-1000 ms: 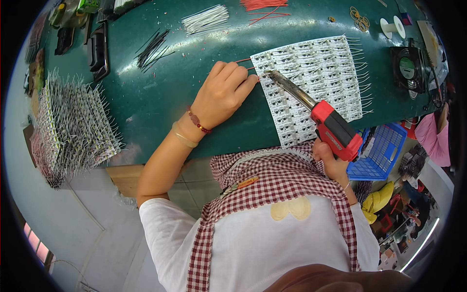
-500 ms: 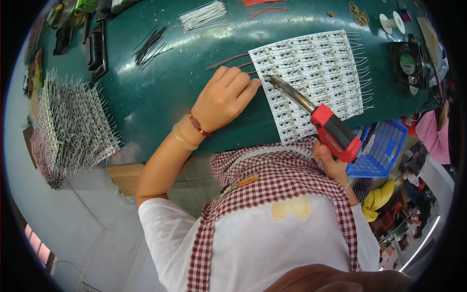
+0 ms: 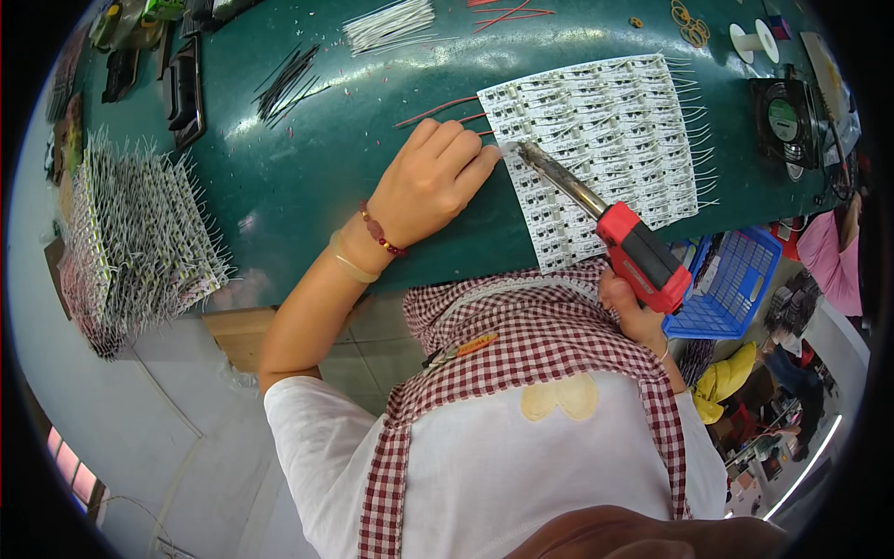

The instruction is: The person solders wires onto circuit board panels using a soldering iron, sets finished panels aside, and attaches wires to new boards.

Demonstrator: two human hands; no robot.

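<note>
A white circuit board panel (image 3: pixel 596 140), covered in rows of small parts and short white wires, lies on the green table. My left hand (image 3: pixel 436 182) is closed in a pinch at the panel's left edge. A red wire (image 3: pixel 484 133) runs from that edge into its fingers; their grip is partly hidden. Two more red wires (image 3: pixel 438 112) stick out above it. In my right hand (image 3: pixel 635 312) is a soldering iron (image 3: pixel 643 256) with a red and black handle. Its tip hovers at or touches the panel's left edge, close to my left fingertips; pale haze shows there.
Bundles of black wires (image 3: pixel 287 86), white wires (image 3: pixel 389 26) and red wires (image 3: pixel 510 15) lie along the far side. Wired panels are stacked (image 3: pixel 144 238) at left. A spool (image 3: pixel 752 42) and small fan (image 3: pixel 784 121) stand right; a blue basket (image 3: pixel 731 289) sits below.
The iron's tip has shifted slightly right, and pale haze has appeared beside it. My left hand has barely moved and keeps its pinch.
</note>
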